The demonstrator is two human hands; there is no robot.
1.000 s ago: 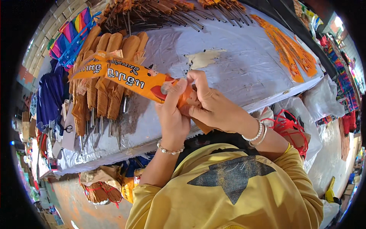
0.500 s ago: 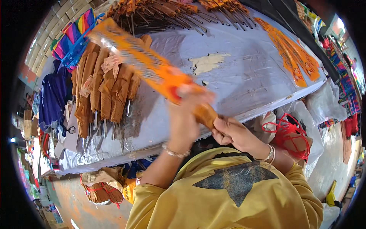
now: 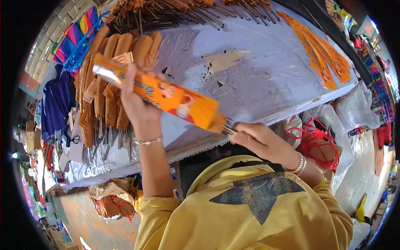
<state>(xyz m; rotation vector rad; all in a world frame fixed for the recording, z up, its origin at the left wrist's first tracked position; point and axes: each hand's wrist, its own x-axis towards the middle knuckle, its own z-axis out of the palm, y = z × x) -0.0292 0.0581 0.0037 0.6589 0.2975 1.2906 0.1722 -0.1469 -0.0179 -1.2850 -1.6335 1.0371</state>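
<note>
A folded umbrella in an orange printed sleeve slants across the front of me, above the table's near edge. My left hand is closed round the upper part of the sleeve. At the lower right end, brown cloth and metal rib tips stick out of the sleeve. My right hand grips the umbrella there by its shaft end. Beyond my left hand lies a row of brown folded umbrellas, their metal ends pointing toward me. Flat orange sleeves lie at the table's far right.
The table has a pale, torn cover. More umbrellas with metal shafts are heaped at its far side. A rainbow-coloured cloth and dark blue cloth hang at the left. Plastic bags with red straps stand beyond the near right edge.
My left hand has moved left, up along the sleeve. The sleeve now covers most of the brown cloth, and my right hand has shifted to the shaft end with rib tips showing.
</note>
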